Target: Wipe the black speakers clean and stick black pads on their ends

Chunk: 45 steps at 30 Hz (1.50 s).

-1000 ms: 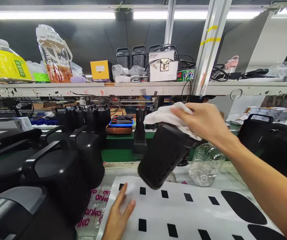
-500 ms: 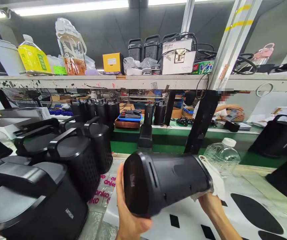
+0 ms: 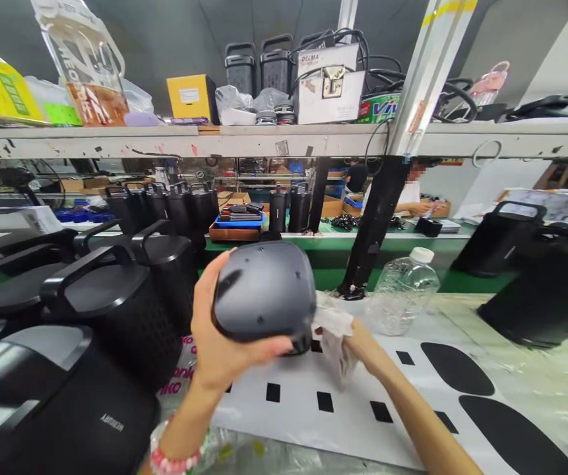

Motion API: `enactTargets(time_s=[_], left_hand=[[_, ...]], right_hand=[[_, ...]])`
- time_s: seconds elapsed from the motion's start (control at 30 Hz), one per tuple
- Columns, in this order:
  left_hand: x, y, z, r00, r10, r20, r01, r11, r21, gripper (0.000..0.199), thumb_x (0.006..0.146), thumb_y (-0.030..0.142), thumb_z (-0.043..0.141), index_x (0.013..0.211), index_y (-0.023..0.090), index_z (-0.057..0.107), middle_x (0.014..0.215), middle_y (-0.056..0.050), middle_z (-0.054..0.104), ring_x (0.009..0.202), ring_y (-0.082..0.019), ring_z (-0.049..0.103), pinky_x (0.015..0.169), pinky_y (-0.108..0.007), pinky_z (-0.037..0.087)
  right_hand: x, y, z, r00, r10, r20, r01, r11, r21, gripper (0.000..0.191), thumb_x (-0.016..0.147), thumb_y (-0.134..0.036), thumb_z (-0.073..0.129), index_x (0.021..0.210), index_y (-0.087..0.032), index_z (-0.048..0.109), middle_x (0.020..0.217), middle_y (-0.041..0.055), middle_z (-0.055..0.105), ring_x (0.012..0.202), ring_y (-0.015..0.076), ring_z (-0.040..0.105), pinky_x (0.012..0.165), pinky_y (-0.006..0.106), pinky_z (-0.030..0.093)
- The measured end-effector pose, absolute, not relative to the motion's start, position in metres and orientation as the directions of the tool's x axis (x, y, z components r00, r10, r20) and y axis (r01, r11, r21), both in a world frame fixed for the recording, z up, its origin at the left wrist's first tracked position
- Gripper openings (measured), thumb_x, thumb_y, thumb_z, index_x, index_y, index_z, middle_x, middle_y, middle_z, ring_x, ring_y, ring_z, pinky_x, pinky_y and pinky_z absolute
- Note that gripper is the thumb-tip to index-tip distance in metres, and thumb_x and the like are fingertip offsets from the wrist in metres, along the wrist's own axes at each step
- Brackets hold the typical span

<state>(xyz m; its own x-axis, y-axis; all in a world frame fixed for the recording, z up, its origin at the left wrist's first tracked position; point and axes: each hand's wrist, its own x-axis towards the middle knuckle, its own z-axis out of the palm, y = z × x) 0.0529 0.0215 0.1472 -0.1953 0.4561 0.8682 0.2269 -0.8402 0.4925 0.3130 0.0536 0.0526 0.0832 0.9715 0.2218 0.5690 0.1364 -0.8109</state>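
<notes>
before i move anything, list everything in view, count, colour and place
device: 1, black, centre, held up
cloth: 1, white, right of device
sheet: 1, white with black patches, lower centre
clear bottle: 1, clear, white cap, behind the sheet
left units: at least four, black, left foreground
right units: at least two, black, far right
shelf: 1, off-white, across upper view
yellow box: 1, yellow and black, on shelf
DELMA box: 1, white, on shelf
tumbler: 1, clear, amber contents, shelf left
other people: 2, dark and white tops, background
rest: smaller or blurred, not counted
left hand: 1, bare, gripping device
right hand: 1, bare, holding cloth
</notes>
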Motion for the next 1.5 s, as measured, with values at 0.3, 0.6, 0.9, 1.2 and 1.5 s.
enactTargets(time_s=[0.3, 0.6, 0.9, 1.2, 1.5], left_hand=[[0.037, 0.032, 0.161, -0.334, 0.351, 0.875, 0.430, -0.769, 0.473, 0.083, 0.057, 0.060, 0.085, 0.127, 0.022, 0.061, 0.122, -0.006, 0.063, 0.107, -0.025, 0.061, 0.091, -0.037, 0.052], [0.050, 0.027, 0.161, -0.323, 0.481, 0.815, 0.406, -0.707, 0.579, 0.072, 0.061, 0.042, 0.085, 0.129, 0.039, 0.060, 0.124, -0.002, 0.061, 0.106, -0.028, 0.059, 0.093, -0.046, 0.048], [0.052, 0.037, 0.159, -0.367, 0.525, 0.768, 0.413, -0.648, 0.641, 0.093, 0.046, 0.054, 0.087, 0.129, 0.020, 0.062, 0.122, -0.010, 0.060, 0.106, -0.033, 0.057, 0.096, -0.054, 0.046], [0.063, 0.037, 0.154, -0.301, 0.568, 0.766, 0.430, -0.636, 0.641, 0.101, 0.043, 0.061, 0.087, 0.133, 0.024, 0.058, 0.129, -0.009, 0.056, 0.112, -0.035, 0.054, 0.100, -0.056, 0.042], [0.060, 0.042, 0.156, -0.314, 0.565, 0.763, 0.426, -0.634, 0.645, 0.092, 0.047, 0.055, 0.087, 0.129, 0.020, 0.062, 0.128, -0.013, 0.058, 0.110, -0.038, 0.055, 0.100, -0.060, 0.039]], right_hand=[[0.313, -0.022, 0.015, 0.006, 0.999, 0.046, 0.868, 0.018, -0.496, 0.041, 0.085, -0.023, 0.061, 0.126, -0.030, 0.068, 0.144, 0.0079, 0.047, 0.136, 0.0471, 0.033, 0.105, 0.073, 0.027], [0.191, -0.017, -0.009, -0.088, 0.996, -0.026, 0.915, 0.071, -0.397, 0.050, 0.099, -0.021, 0.047, 0.148, -0.016, 0.043, 0.157, 0.0108, 0.017, 0.143, 0.0437, 0.004, 0.114, 0.070, 0.011], [0.285, 0.003, 0.026, 0.111, 0.984, 0.136, 0.902, -0.043, -0.430, 0.035, 0.099, -0.022, 0.055, 0.133, -0.022, 0.059, 0.153, 0.0135, 0.036, 0.143, 0.0413, 0.023, 0.110, 0.068, 0.023], [0.389, 0.021, 0.059, 0.082, 0.981, 0.177, 0.821, 0.034, -0.570, 0.035, 0.102, -0.036, 0.041, 0.129, -0.018, 0.056, 0.105, 0.0070, 0.066, 0.086, 0.0193, 0.065, 0.077, 0.033, 0.055], [0.434, -0.045, 0.013, -0.169, 0.918, 0.360, 0.845, 0.323, -0.426, 0.039, 0.062, 0.008, 0.033, 0.079, -0.019, 0.056, 0.087, 0.0067, 0.058, 0.086, 0.0234, 0.050, 0.079, 0.039, 0.045]])
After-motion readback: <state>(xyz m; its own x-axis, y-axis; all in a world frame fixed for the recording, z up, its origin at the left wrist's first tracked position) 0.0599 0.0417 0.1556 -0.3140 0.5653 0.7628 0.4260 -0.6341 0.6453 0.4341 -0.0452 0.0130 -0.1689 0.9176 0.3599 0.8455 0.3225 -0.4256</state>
